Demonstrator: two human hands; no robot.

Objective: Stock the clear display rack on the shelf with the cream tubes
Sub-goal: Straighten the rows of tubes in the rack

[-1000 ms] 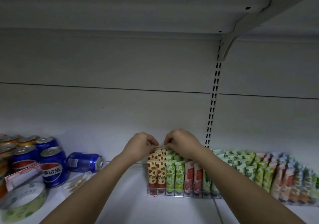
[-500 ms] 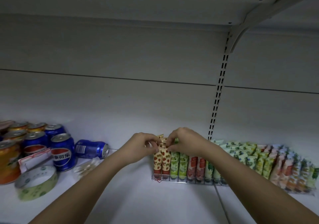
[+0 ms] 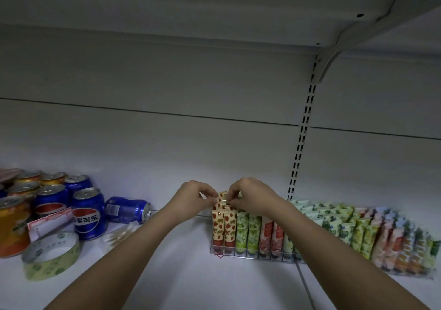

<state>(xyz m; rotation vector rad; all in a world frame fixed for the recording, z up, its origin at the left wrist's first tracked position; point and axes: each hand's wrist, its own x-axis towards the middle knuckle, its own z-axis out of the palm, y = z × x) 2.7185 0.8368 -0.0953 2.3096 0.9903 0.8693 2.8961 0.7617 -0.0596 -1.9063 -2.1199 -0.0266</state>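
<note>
So, both hands meeting lower centre of frame: left hand and right hand each pinching the top of one strawberry cream tube, upright, long axis vertical, right over the far-left slot of the clear display rack, equally near

we're in a shop here: white metal shelving on a slotted upright, pepsi cans lined up at left, rows of cream tubes faced out in a clear display rack.
</note>
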